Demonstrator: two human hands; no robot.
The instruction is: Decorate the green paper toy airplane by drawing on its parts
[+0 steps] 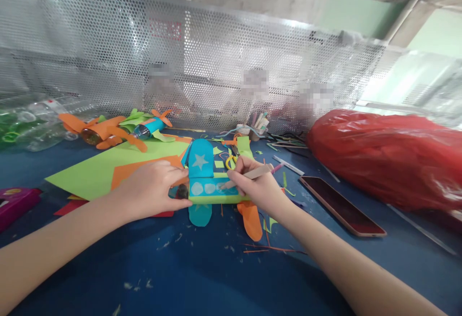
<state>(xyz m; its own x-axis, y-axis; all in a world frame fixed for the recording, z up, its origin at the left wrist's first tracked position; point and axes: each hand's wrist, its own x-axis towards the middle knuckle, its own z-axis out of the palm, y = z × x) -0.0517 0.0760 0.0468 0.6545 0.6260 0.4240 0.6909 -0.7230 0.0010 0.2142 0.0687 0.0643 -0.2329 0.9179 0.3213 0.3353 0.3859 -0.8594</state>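
A paper-covered bottle plane (pixel 211 188) lies on the blue table (pixel 202 268), with blue wings, a pale star, a green body and an orange tail piece (pixel 252 220). My left hand (pixel 153 188) wraps round its left end, near the dark bottle mouth. My right hand (pixel 254 186) pinches a pale pen-like stick (pixel 252 174) with a pink end, its tip on the row of pale circles on the body.
Green and orange paper sheets (pixel 108 171) lie at left, finished bottle planes (pixel 119 130) behind them. A phone (pixel 341 205) lies at right beside a red plastic bag (pixel 390 157). Clear bottles (pixel 29 123), a purple box (pixel 14 203), paper scraps and a perforated metal screen (pixel 216 65) surround.
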